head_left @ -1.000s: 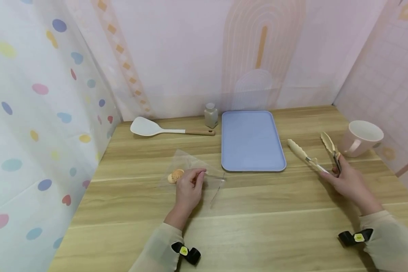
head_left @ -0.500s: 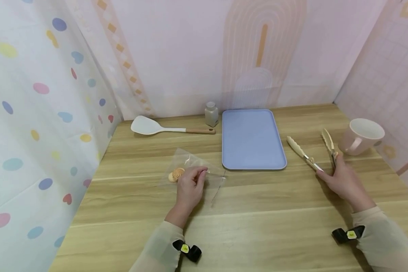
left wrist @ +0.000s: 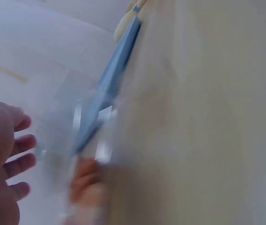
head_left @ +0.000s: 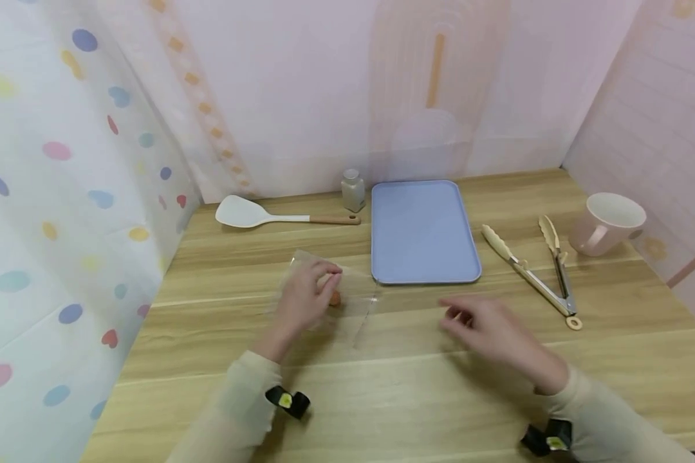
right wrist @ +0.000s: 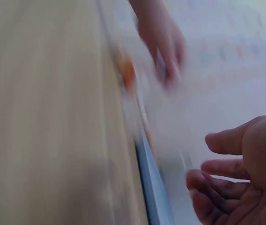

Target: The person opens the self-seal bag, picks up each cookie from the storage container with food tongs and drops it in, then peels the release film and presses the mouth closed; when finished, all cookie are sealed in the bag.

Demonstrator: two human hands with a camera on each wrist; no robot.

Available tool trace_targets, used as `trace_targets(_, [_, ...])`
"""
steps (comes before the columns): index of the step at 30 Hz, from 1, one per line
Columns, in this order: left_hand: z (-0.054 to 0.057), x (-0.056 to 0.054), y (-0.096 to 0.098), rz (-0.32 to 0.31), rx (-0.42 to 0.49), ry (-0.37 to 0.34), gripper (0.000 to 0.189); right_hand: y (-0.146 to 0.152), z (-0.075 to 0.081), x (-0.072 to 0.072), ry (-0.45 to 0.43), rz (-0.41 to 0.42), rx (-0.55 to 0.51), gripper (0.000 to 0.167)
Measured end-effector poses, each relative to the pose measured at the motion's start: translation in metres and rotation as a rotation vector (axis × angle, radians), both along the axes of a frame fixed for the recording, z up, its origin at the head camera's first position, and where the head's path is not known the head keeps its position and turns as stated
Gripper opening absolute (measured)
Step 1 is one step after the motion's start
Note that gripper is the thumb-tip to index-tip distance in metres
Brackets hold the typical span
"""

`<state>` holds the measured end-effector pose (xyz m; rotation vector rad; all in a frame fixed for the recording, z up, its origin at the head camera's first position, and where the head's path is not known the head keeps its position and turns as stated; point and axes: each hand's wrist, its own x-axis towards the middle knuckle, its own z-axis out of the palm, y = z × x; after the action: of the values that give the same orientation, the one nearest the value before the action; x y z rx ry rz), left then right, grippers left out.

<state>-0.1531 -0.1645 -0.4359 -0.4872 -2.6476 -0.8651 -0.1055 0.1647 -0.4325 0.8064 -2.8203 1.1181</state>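
Observation:
My left hand (head_left: 304, 299), fingers loosely bent, is over a clear plastic bag (head_left: 356, 289) on the wooden table. An orange-brown cookie (head_left: 334, 298) in the bag shows just right of its fingertips. In the left wrist view the left fingers stand apart, with blurred cookies (left wrist: 84, 180) below them. My right hand (head_left: 486, 328) hovers blurred over the table in front of the blue tray (head_left: 425, 231), fingers loosely curved and holding nothing. To its right lie the cream-tipped tongs (head_left: 535, 283), arms spread.
A white spatula (head_left: 243, 212) with a wooden handle lies at the back left. Beside its handle end stands a small glass jar (head_left: 353, 191). A pink mug (head_left: 608, 225) sits at the right, close to the tongs.
My right hand has let go of the tongs and moved left. The left hand has shifted slightly left, covering the cookies seen before and baring one on its right.

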Motion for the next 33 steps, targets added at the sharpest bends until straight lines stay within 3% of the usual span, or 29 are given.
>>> trace_targets(3, [0.018,-0.018,-0.008,-0.049,-0.147,-0.076,0.018,-0.044,-0.004,0.008,-0.164,0.15,-0.069,0.039])
trace_targets(6, [0.026,-0.038,-0.013,-0.107,-0.28,-0.168,0.024,-0.081,-0.012,0.009,-0.32,0.208,-0.152,0.044])
trace_targets(9, [0.026,-0.054,-0.014,-0.17,-0.396,-0.26,0.031,-0.108,-0.022,0.006,-0.481,0.189,-0.247,0.05])
trace_targets(12, [0.024,-0.063,-0.013,-0.242,-0.475,-0.327,0.034,-0.125,-0.028,0.004,-0.64,0.136,-0.353,0.054])
trace_targets(15, [0.021,-0.067,-0.012,-0.311,-0.509,-0.367,0.033,-0.135,-0.034,0.003,-0.773,0.112,-0.458,0.053])
trace_targets(19, [0.02,-0.071,-0.012,-0.325,-0.498,-0.387,0.021,-0.143,-0.04,0.003,-0.889,0.109,-0.544,0.047])
trace_targets(24, [0.017,-0.075,-0.017,-0.261,-0.407,-0.431,0.014,-0.146,-0.043,0.004,-0.92,0.103,-0.577,0.041])
trace_targets(27, [0.018,-0.075,-0.023,-0.264,-0.34,-0.448,0.016,-0.145,-0.044,0.003,-0.891,0.111,-0.563,0.038])
trace_targets(33, [0.031,-0.066,-0.032,-0.262,-0.144,-0.497,0.019,-0.135,-0.046,-0.005,-0.581,0.132,-0.403,0.032])
